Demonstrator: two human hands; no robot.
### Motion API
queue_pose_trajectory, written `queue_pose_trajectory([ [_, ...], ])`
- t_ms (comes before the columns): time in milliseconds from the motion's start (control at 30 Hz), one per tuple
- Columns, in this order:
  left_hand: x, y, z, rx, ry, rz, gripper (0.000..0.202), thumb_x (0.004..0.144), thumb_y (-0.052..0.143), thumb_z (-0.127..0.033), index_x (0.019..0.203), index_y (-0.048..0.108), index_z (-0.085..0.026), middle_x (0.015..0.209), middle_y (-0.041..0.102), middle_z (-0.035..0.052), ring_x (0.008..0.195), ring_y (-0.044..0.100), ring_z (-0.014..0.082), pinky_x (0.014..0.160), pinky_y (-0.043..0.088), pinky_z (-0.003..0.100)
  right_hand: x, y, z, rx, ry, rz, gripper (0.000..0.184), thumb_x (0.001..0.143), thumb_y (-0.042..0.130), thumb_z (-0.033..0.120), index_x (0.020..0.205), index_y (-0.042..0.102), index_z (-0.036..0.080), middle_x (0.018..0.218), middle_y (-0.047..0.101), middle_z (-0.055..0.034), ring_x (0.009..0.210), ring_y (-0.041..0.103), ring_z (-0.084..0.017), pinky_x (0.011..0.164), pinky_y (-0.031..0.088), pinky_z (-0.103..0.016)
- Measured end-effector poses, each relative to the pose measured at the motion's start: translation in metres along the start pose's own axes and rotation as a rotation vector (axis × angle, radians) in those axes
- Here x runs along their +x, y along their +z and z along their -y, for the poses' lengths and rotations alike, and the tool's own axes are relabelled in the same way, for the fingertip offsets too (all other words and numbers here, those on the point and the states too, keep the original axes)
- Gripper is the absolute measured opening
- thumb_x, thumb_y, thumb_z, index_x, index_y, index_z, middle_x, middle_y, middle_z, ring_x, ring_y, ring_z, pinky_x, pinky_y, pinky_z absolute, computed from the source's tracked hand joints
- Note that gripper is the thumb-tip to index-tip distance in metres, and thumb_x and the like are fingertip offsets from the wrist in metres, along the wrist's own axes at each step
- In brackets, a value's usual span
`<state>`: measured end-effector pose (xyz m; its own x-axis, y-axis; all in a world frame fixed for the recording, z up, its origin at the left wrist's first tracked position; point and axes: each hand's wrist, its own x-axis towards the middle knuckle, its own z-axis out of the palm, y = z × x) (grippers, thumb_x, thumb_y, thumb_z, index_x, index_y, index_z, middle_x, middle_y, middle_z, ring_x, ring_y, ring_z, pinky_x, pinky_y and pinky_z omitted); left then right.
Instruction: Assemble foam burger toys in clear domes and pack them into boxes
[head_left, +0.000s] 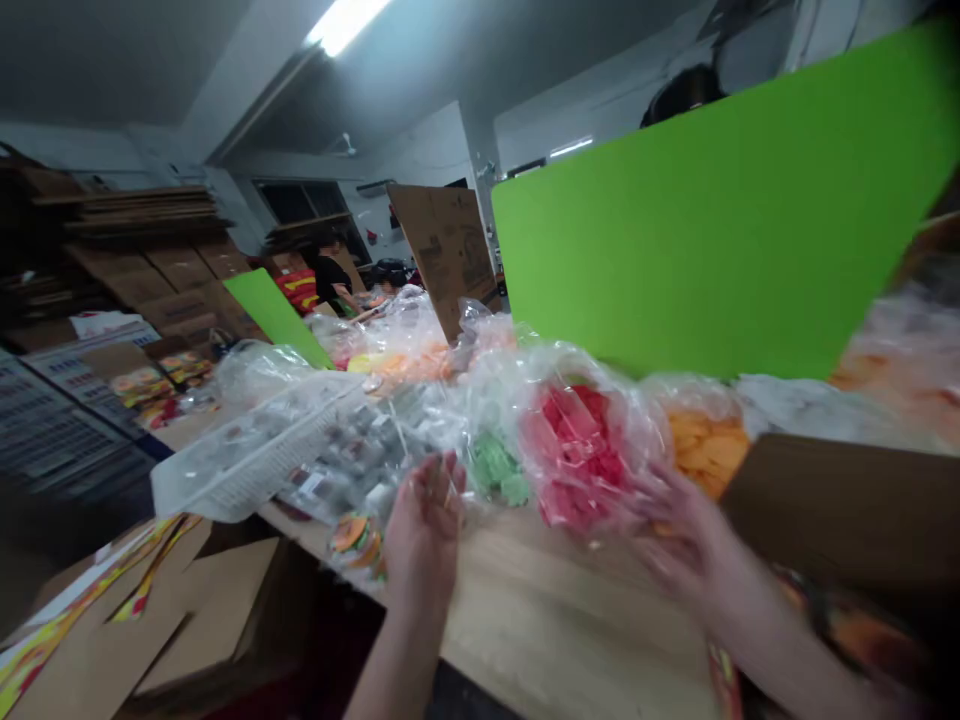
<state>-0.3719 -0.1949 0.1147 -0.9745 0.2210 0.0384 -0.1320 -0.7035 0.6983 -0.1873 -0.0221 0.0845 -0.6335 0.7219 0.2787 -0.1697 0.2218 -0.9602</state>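
Above the smooth, wood-grained desk (555, 610), your left hand (429, 510) curls loosely, fingers apart; your blurred right hand (679, 520) is at the edge of a crinkled clear bag (636, 420) of red pieces (577, 450), its grip impossible to tell. Behind stands a flat green panel (697, 240).

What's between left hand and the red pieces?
Head view: the green pieces lie between the left hand and the red pieces.
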Motion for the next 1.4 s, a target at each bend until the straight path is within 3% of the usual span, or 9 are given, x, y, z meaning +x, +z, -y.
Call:
queue_pose_trajectory([
  [133,-0.09,-0.021,0.008,0.034,-0.113,-0.008,0.014,0.073,0.065,-0.03,0.081,0.06,-0.019,0.096,0.064,0.0002,0.1,0.061,0.0211,0.085,0.049,0.033,-0.011,0.02,0.008,0.43,0.271,0.116,0.079,0.065,0.07,0.045,0.13,0.03,0.029,0.112,0.058,-0.0071,0.092,0.06,-0.019,0.074,0.053,-0.034],
  [333,-0.135,-0.022,0.006,0.125,-0.332,0.245,0.026,0.073,0.064,-0.04,0.085,0.059,-0.018,0.109,0.06,0.006,0.102,0.06,0.026,0.09,0.045,0.04,-0.064,-0.045,0.007,0.564,0.396,0.076,0.034,0.068,0.072,0.034,0.095,0.056,0.022,0.077,0.062,0.0024,0.066,0.061,-0.011,0.057,0.051,-0.022],
  [567,-0.204,0.004,0.085,0.059,-0.471,0.33,0.054,0.071,0.066,-0.04,0.12,0.042,-0.033,0.121,0.053,0.0054,0.113,0.053,0.0211,0.1,0.036,0.041,-0.149,-0.07,-0.01,0.714,0.373,-0.214,0.03,0.067,0.072,0.038,0.088,0.054,0.024,0.077,0.066,0.0018,0.081,0.065,-0.018,0.082,0.05,-0.037],
  [733,-0.185,0.037,0.114,0.253,-0.299,0.523,0.028,0.075,0.064,-0.023,0.101,0.053,-0.024,0.082,0.059,-0.0018,0.082,0.063,0.0117,0.086,0.048,0.033,-0.16,-0.12,-0.018,0.423,0.472,-0.224,0.05,0.061,0.075,0.04,0.102,0.052,0.023,0.1,0.062,-0.005,0.089,0.062,-0.021,0.078,0.05,-0.039],
  [867,-0.142,0.071,0.119,0.342,-0.249,0.884,0.029,0.077,0.061,-0.021,0.105,0.054,-0.022,0.081,0.057,-0.0011,0.078,0.061,0.0102,0.081,0.051,0.03,-0.135,-0.202,-0.011,0.053,0.181,-0.638,0.064,0.07,0.061,0.053,0.123,0.039,0.026,0.117,0.053,-0.0081,0.105,0.054,-0.023,0.084,0.047,-0.042],
  [967,-0.119,0.088,0.136,0.41,-0.327,1.028,0.029,0.078,0.059,-0.023,0.106,0.053,-0.021,0.078,0.054,-0.0011,0.078,0.061,0.0113,0.08,0.051,0.031,-0.11,-0.237,-0.007,-0.336,0.011,-0.498,0.076,0.069,0.066,0.046,0.132,0.03,0.027,0.125,0.048,-0.0097,0.116,0.045,-0.024,0.092,0.041,-0.044],
  [1067,-0.111,0.086,0.166,0.433,-0.369,0.971,0.027,0.078,0.059,-0.025,0.103,0.053,-0.021,0.078,0.054,-0.0011,0.078,0.063,0.0125,0.081,0.05,0.033,-0.092,-0.235,-0.017,-0.521,0.01,-0.22,0.072,0.073,0.062,0.043,0.134,0.03,0.021,0.115,0.056,-0.0106,0.11,0.05,-0.025,0.094,0.039,-0.045],
  [1233,-0.131,0.051,0.202,0.476,-0.329,0.792,0.032,0.077,0.06,-0.034,0.105,0.053,-0.022,0.088,0.057,0.0014,0.081,0.063,0.0152,0.082,0.049,0.035,-0.094,-0.22,-0.057,-0.722,-0.042,-0.24,0.058,0.079,0.054,0.036,0.13,0.036,0.015,0.095,0.062,-0.0085,0.097,0.056,-0.024,0.09,0.041,-0.044],
  [1400,-0.169,0.023,0.2,0.769,0.178,0.839,0.055,0.086,0.044,-0.037,0.137,0.027,-0.022,0.137,0.037,0.0135,0.126,0.038,0.0225,0.105,0.027,0.042,-0.113,-0.226,-0.073,-0.896,-0.104,-0.275,0.067,0.08,0.047,0.031,0.139,0.019,0.013,0.114,0.054,-0.0136,0.109,0.048,-0.026,0.095,0.037,-0.046],
])
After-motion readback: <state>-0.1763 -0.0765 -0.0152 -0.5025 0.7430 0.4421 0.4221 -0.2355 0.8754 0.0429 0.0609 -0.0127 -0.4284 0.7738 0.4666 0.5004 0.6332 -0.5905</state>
